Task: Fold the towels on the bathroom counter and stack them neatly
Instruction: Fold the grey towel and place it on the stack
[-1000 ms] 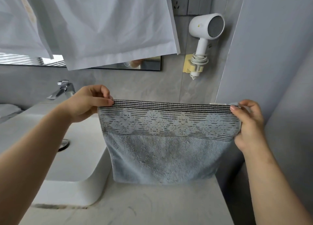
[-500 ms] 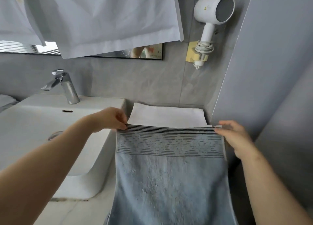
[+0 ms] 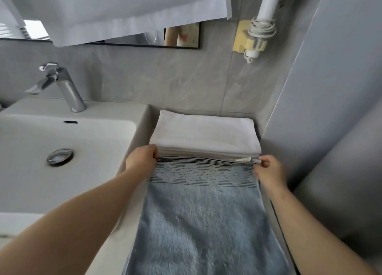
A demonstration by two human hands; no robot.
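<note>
A blue-grey towel [image 3: 204,219] with a dark striped, patterned border lies spread flat along the counter, its border end at the far side. My left hand [image 3: 141,159] pinches the far left corner of that border. My right hand [image 3: 267,170] pinches the far right corner, where a small label shows. Just beyond the border sits a stack of folded white towels [image 3: 204,134] against the back wall; the blue towel's edge touches the foot of the stack.
A white basin [image 3: 115,117] with a chrome tap [image 3: 66,88] and drain [image 3: 60,157] fills the left. White cloths [image 3: 124,10] hang over the mirror above. A wall-mounted hair dryer [image 3: 266,12] hangs at the upper right. A grey wall [image 3: 330,109] closes the right side.
The blue towel went from hanging upright between my hands to lying flat on the counter. Both hands moved down and forward, bringing its border up to the white stack.
</note>
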